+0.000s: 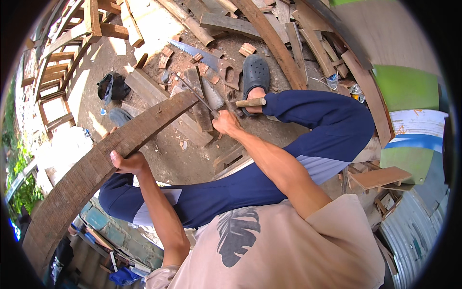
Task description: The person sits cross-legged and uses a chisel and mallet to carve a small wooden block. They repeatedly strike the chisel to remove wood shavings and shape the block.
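Observation:
My left hand (129,163) is wrapped round a long, thick wooden plank (103,156), thumb on its near edge. The plank slants from the lower left up to the middle, its far end by some wood blocks. In my closed right hand (227,123) is a long-bladed tool (191,90), its thin dark metal blade pointing away to the upper left, close to the plank's end. My fingers hide its handle. Just beyond that hand lies a hammer (251,102) with a round wooden handle, near my foot in a dark clog (255,74).
A handsaw (204,59) lies on the ground among wood chips. Thick wood blocks (144,86) sit under the plank's end, with a black bag (113,87) to their left. Scrap boards (288,43) pile up at the far right; a wooden frame (60,72) stands far left.

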The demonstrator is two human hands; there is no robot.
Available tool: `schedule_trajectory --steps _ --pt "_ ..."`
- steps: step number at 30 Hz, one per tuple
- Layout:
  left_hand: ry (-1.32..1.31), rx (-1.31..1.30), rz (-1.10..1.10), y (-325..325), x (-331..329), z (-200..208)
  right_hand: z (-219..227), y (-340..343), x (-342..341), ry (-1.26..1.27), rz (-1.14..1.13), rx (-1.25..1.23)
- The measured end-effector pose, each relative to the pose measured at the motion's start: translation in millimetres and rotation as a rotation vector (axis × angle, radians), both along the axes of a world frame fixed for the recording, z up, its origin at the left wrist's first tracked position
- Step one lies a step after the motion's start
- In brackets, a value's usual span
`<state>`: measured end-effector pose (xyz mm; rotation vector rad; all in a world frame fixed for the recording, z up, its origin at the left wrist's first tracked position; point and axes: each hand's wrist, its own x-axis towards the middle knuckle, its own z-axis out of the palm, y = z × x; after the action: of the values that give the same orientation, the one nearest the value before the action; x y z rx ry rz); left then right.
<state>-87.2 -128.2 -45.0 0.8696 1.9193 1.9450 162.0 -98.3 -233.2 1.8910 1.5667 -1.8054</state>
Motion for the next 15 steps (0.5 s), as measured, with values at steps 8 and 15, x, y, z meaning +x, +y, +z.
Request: schedule_trajectory --steps 8,15 --pt "0.128 -0.042 0.069 -12.1 -13.6 -16.8 9.8 9.9 9.0 0.003 0.041 -0.003" --pt "0.066 -0.042 0.099 -0.9 -10.2 -8.6 -12.1 1.8 13.6 0.031 -0.009 0.177"
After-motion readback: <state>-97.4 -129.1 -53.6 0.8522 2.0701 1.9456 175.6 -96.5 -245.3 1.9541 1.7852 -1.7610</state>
